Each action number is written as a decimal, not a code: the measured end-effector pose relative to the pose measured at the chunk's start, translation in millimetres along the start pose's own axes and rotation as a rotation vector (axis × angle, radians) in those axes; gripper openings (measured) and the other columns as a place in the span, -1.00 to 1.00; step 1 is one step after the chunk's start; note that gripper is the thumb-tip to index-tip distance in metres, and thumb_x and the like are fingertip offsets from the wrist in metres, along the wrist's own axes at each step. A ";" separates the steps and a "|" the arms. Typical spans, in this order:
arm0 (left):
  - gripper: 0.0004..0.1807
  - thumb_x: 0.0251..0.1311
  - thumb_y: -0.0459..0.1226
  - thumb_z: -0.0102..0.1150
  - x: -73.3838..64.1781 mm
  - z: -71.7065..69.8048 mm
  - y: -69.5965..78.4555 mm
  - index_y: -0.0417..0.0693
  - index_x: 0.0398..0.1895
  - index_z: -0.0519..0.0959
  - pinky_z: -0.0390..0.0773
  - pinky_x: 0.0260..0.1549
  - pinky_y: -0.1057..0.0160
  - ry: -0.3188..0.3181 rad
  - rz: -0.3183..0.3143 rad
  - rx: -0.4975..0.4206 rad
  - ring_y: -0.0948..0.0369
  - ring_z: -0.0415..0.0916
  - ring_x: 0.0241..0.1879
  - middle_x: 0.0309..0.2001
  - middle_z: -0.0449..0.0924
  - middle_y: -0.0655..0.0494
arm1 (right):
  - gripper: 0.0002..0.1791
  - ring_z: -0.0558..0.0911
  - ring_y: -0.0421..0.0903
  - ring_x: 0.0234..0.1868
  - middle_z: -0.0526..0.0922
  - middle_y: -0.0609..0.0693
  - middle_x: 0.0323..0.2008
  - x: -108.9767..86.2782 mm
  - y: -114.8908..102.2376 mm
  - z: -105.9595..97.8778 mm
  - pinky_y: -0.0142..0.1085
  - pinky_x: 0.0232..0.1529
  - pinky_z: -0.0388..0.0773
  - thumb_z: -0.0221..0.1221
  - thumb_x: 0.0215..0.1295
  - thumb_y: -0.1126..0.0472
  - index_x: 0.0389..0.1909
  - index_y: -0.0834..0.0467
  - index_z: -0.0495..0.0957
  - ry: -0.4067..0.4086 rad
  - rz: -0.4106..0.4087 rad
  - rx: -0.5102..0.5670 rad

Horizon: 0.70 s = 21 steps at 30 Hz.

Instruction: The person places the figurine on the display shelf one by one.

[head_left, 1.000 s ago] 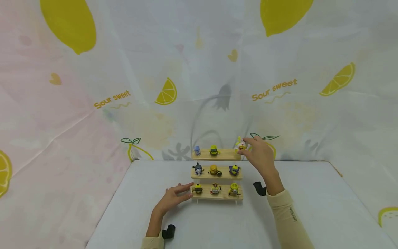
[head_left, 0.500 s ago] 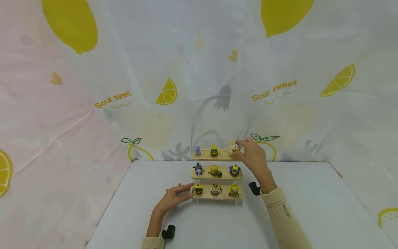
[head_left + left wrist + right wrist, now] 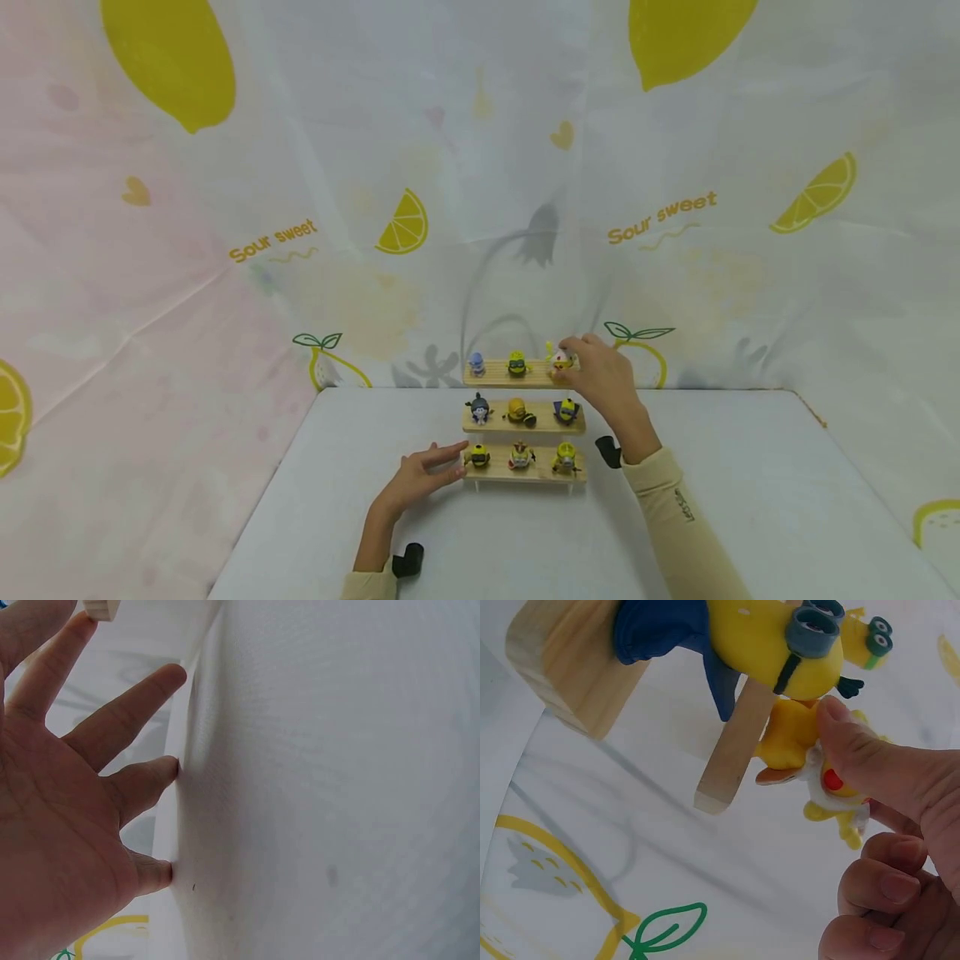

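My right hand (image 3: 603,379) pinches a yellow-and-white toy figurine (image 3: 838,780) between thumb and fingers, at the right end of the top tier of a three-tier wooden display stand (image 3: 491,475). In the right wrist view the figurine overlaps the end of the top board (image 3: 727,765). My left hand (image 3: 418,477) rests at the left end of the bottom tier, fingers spread and straight. One fingertip (image 3: 86,621) meets a wooden corner in the left wrist view, while other fingertips reach down to the white cloth.
Two figurines stand on the top tier, a blue one (image 3: 477,364) and a green-yellow one (image 3: 517,364). Three more fill each lower tier, including a caped figurine (image 3: 567,410) just below my right hand. A lemon-print backdrop (image 3: 480,167) hangs behind the white table (image 3: 750,483).
My right hand has moved left with the figurine, from beyond the top tier's right end to over the board. The left hand has stayed in place.
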<state>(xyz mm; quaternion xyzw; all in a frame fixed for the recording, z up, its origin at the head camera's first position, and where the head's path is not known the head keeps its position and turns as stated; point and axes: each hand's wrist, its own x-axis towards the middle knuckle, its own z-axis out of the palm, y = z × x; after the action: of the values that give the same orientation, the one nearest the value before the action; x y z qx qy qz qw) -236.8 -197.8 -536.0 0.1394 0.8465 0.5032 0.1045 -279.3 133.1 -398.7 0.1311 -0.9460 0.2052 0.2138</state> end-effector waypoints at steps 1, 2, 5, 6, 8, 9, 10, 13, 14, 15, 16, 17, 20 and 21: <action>-0.49 0.21 0.01 0.33 0.0 0.2 0.3 0.15 0.24 0.59 -0.71 0.13 -0.46 -0.001 -0.001 -0.001 -0.24 -0.03 0.45 0.25 0.51 0.09 | -0.44 0.28 -0.15 -0.69 0.60 0.05 -0.25 0.3 -0.6 -0.8 -0.29 -0.72 0.24 0.53 -0.03 0.02 0.02 0.11 0.65 -0.006 -0.001 -0.001; -0.48 0.21 0.02 0.33 0.1 0.3 0.5 0.16 0.24 0.59 -0.71 0.13 -0.46 -0.002 -0.002 -0.001 -0.24 -0.03 0.45 0.25 0.51 0.09 | -0.44 0.28 -0.15 -0.69 0.60 0.05 -0.25 0.7 -0.9 -1.4 -0.29 -0.73 0.24 0.53 -0.03 0.03 0.02 0.11 0.64 -0.014 -0.003 -0.003; -0.48 0.21 0.03 0.33 -0.3 0.3 1.6 0.16 0.24 0.59 -0.69 0.13 -0.47 -0.002 0.002 0.006 -0.25 -0.02 0.44 0.25 0.51 0.08 | -0.44 0.29 -0.15 -0.70 0.60 0.05 -0.24 1.5 -1.6 -3.1 -0.29 -0.73 0.24 0.53 -0.02 0.03 0.02 0.11 0.64 -0.027 -0.006 -0.012; -0.48 0.21 0.03 0.33 -0.2 0.2 1.7 0.16 0.24 0.59 -0.69 0.13 -0.47 -0.001 0.001 0.006 -0.25 -0.02 0.44 0.25 0.51 0.08 | -0.44 0.29 -0.15 -0.69 0.60 0.05 -0.24 1.7 -1.8 -3.5 -0.29 -0.72 0.25 0.53 -0.03 0.03 0.02 0.11 0.64 -0.028 -0.009 -0.016; -0.48 0.21 0.03 0.33 0.3 0.1 1.4 0.17 0.23 0.60 -0.69 0.13 -0.47 -0.001 0.000 0.007 -0.25 -0.02 0.44 0.25 0.51 0.07 | -0.44 0.31 -0.15 -0.68 0.61 0.06 -0.23 2.1 -2.1 -4.5 -0.28 -0.72 0.27 0.53 -0.02 0.03 0.02 0.11 0.64 -0.034 -0.008 -0.018; -0.49 0.21 0.02 0.33 0.6 0.0 1.0 0.17 0.23 0.60 -0.69 0.13 -0.47 -0.001 -0.001 0.007 -0.25 -0.02 0.44 0.25 0.51 0.07 | -0.44 0.32 -0.15 -0.67 0.61 0.07 -0.22 2.2 -2.1 -4.7 -0.28 -0.71 0.29 0.53 -0.02 0.03 0.03 0.11 0.64 -0.037 -0.007 -0.020; -0.49 0.21 0.02 0.33 0.9 0.0 0.5 0.18 0.23 0.60 -0.69 0.13 -0.47 -0.001 -0.002 0.007 -0.25 -0.02 0.44 0.24 0.51 0.07 | -0.44 0.33 -0.15 -0.67 0.61 0.07 -0.22 2.3 -2.3 -5.0 -0.28 -0.71 0.29 0.52 -0.02 0.03 0.03 0.11 0.63 -0.041 -0.005 -0.022; -0.50 0.21 0.02 0.33 1.8 0.3 -1.5 0.19 0.23 0.60 -0.71 0.13 -0.46 -0.003 -0.003 0.007 -0.25 -0.03 0.44 0.24 0.51 0.07 | -0.43 0.34 -0.14 -0.67 0.62 0.10 -0.20 2.2 -2.1 -5.7 -0.28 -0.70 0.30 0.52 -0.01 0.03 0.05 0.11 0.63 -0.051 -0.005 -0.028; -0.50 0.21 0.01 0.33 1.8 0.4 -1.8 0.19 0.23 0.60 -0.71 0.13 -0.46 -0.004 -0.004 0.004 -0.25 -0.03 0.45 0.24 0.51 0.07 | -0.43 0.34 -0.14 -0.67 0.62 0.10 -0.19 2.1 -2.1 -5.6 -0.28 -0.71 0.29 0.51 -0.01 0.04 0.05 0.11 0.63 -0.053 -0.007 -0.031; -0.50 0.21 0.01 0.33 1.8 0.6 -2.0 0.19 0.23 0.60 -0.71 0.13 -0.46 -0.005 -0.004 0.004 -0.25 -0.03 0.44 0.24 0.51 0.07 | -0.44 0.33 -0.13 -0.67 0.62 0.10 -0.20 2.1 -1.9 -5.6 -0.28 -0.71 0.29 0.51 0.00 0.04 0.05 0.11 0.62 -0.054 -0.010 -0.033; -0.50 0.21 0.01 0.33 1.7 0.6 -2.1 0.19 0.23 0.60 -0.71 0.13 -0.46 -0.005 -0.005 0.005 -0.25 -0.03 0.44 0.24 0.51 0.07 | -0.44 0.33 -0.13 -0.67 0.62 0.11 -0.20 2.3 -2.1 -5.8 -0.28 -0.71 0.29 0.51 0.00 0.05 0.05 0.11 0.62 -0.056 -0.014 -0.034; -0.50 0.21 0.02 0.33 1.7 0.6 -2.0 0.19 0.23 0.60 -0.72 0.12 -0.46 -0.005 -0.007 0.005 -0.25 -0.03 0.44 0.25 0.51 0.08 | -0.43 0.33 -0.13 -0.67 0.62 0.10 -0.20 2.4 -2.1 -5.8 -0.28 -0.71 0.29 0.51 0.00 0.05 0.06 0.11 0.62 -0.060 -0.016 -0.035; -0.50 0.21 0.03 0.32 1.4 0.6 -1.0 0.19 0.23 0.60 -0.71 0.13 -0.46 -0.004 -0.012 0.007 -0.25 -0.03 0.45 0.25 0.51 0.08 | -0.43 0.36 -0.13 -0.65 0.62 0.10 -0.20 2.9 -2.2 -6.0 -0.28 -0.70 0.31 0.50 0.01 0.05 0.07 0.10 0.61 -0.071 -0.018 -0.036; -0.49 0.21 0.03 0.32 1.3 0.6 -0.6 0.19 0.23 0.60 -0.70 0.13 -0.47 -0.002 -0.014 0.010 -0.25 -0.02 0.45 0.25 0.51 0.08 | -0.43 0.37 -0.13 -0.64 0.62 0.10 -0.19 3.1 -2.2 -6.1 -0.28 -0.69 0.32 0.50 0.01 0.05 0.08 0.10 0.61 -0.074 -0.018 -0.036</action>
<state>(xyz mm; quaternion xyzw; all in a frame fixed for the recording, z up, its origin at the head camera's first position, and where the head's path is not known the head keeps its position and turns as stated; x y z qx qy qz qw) -237.9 -197.1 -536.9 0.1347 0.8497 0.4982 0.1082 -279.2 133.4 -391.4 0.1434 -0.9556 0.1812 0.1831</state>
